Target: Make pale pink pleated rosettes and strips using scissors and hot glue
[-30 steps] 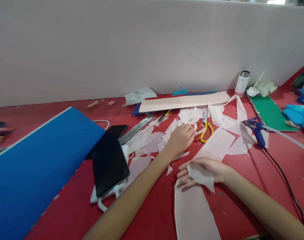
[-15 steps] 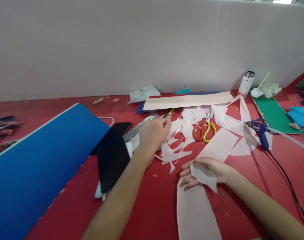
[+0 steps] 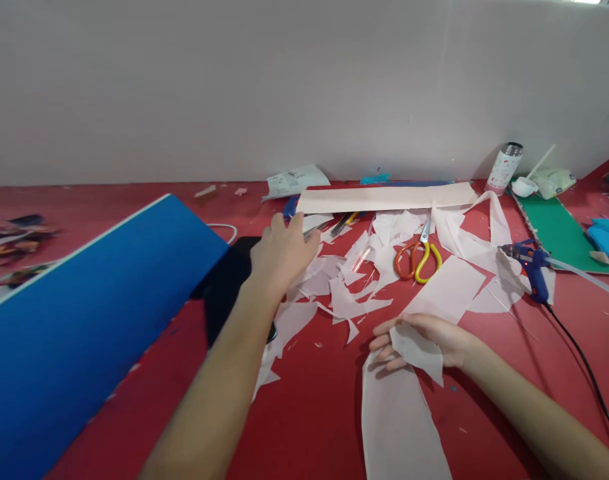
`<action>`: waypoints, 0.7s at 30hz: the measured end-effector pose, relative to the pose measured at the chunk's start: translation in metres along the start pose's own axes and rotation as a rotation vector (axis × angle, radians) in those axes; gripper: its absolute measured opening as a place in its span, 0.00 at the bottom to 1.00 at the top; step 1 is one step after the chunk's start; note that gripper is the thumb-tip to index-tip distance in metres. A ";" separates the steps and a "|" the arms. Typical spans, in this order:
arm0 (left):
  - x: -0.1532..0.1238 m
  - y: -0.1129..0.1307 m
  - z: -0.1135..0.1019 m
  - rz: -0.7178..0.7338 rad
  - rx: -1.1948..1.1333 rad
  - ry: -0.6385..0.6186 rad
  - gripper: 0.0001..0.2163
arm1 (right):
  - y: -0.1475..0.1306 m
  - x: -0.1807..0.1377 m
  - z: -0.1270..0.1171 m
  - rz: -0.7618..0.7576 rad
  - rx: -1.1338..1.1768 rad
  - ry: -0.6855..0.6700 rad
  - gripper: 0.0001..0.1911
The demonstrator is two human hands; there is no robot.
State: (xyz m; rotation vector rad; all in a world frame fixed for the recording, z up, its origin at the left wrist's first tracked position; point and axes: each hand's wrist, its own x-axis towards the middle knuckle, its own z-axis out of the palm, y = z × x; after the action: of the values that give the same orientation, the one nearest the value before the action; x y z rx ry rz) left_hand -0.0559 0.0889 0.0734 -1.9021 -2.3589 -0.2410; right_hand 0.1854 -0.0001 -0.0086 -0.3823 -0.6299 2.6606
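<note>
My left hand (image 3: 284, 257) reaches over thin silvery rods (image 3: 318, 228), its fingers loosely apart. The rods run partly out of sight beneath it. Next to this hand a black tablet-like slab (image 3: 221, 297) shows from behind my forearm, with the corner of another dark device at the forearm's right side. My right hand (image 3: 447, 340) is turned palm up, holding a small white scrap of thin sheet (image 3: 418, 350) that lies across the palm and fingers. Below those fingertips a long pale strip (image 3: 401, 420) extends to the bottom edge. A second pale strip (image 3: 447, 290) lies just behind the right hand.
Scissors (image 3: 418, 257) with red and yellow handles lie among pale offcuts (image 3: 351, 300). A blue glue gun (image 3: 534, 270) trails its cord on the right. Further back are a long cream strip (image 3: 384, 199), a bottle (image 3: 504, 170) and a green board (image 3: 559, 233). A large blue board (image 3: 109, 320) occupies the left.
My left hand has moved left, and its fingers have spread over the rods. The dark slab has shifted, and more offcuts show right of my forearm. The right hand keeps its pose.
</note>
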 end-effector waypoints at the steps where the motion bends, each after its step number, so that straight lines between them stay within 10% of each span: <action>1: 0.000 -0.001 0.003 0.040 0.005 -0.018 0.19 | 0.000 0.000 0.000 0.000 0.001 0.001 0.19; 11: -0.040 0.036 0.060 0.693 0.069 -0.062 0.18 | 0.003 -0.002 0.001 -0.016 0.020 0.057 0.22; 21: -0.064 0.042 0.069 0.654 0.029 -0.024 0.23 | 0.004 -0.004 0.002 0.003 0.004 0.101 0.24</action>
State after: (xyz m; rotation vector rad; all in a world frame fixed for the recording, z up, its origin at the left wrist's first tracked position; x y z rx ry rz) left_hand 0.0004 0.0486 -0.0033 -2.5248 -1.6055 -0.1206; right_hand 0.1869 -0.0061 -0.0080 -0.5125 -0.5931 2.6258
